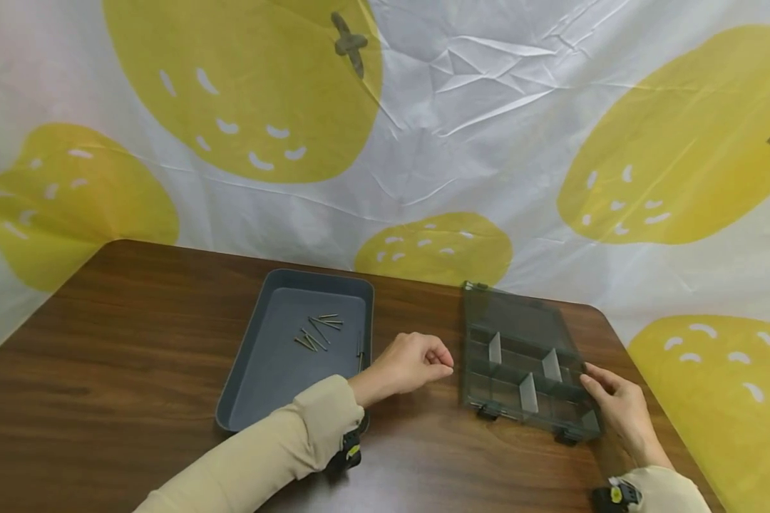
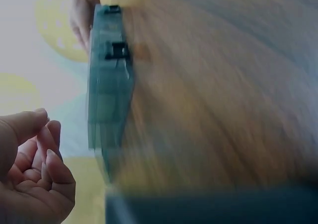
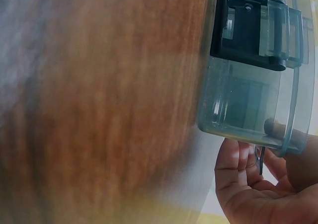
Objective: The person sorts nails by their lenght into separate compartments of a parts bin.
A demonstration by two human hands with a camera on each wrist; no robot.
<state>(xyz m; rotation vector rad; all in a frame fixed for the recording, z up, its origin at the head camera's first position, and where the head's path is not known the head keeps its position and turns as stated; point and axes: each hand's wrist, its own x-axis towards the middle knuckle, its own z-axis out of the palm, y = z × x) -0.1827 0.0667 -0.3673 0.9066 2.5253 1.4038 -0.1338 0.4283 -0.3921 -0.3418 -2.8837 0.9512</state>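
Note:
A translucent grey compartment box (image 1: 515, 415) with pale dividers (image 1: 529, 393) lies on the right of the table. My right hand (image 1: 622, 410) grips its right edge, thumb on the rim and fingers against the outside. A small thin metal piece (image 3: 260, 159) shows between these fingers and the box; its kind is unclear. My left hand (image 1: 413, 362) hovers between the box and a grey tray (image 1: 250, 399). Its fingers are curled with thumb and forefinger tips together, and I see no object between them. Several thin brass-coloured pins (image 1: 318, 331), screws or nails, lie loose in the tray.
Dark latches (image 1: 488, 412) sit along the box's near side. More thin pieces (image 1: 361, 353) lie by the tray's right wall, partly hidden behind my left forearm. Behind the brown wooden table (image 1: 135, 342) hangs a white cloth (image 1: 462, 142) with yellow fruit prints.

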